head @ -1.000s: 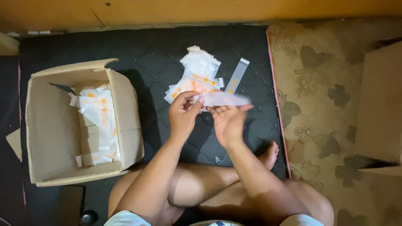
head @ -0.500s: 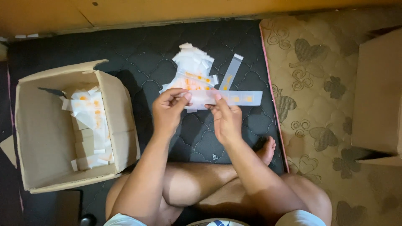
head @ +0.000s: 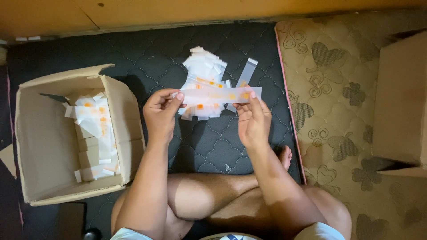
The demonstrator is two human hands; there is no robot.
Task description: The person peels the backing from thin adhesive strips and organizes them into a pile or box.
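Compared with a second ago, I see the long clear strip no longer bunched between the hands: it is now drawn out flat and level, stretched end to end above the loose pile of packets on the dark quilted mat. Half a second ago it was already spread, so the change since then is small; the strip sits a touch higher and squarer to my view. To me that reads as the strip being straightened and held for a look or a fold rather than being put down.

My left hand is raised with the wrist bent back, its fingers closed in a pinch on the strip's left end. My right hand mirrors it, palm turned toward me, thumb and forefinger nipped shut on the right end, the other fingers curled loosely. Both forearms rise from my crossed legs and angle inward.

Just beyond the strip, another clear strip lies slanted beside the pile. To my left the open cardboard box holds more white packets with orange marks. A second cardboard box stands on the patterned beige mattress to my right
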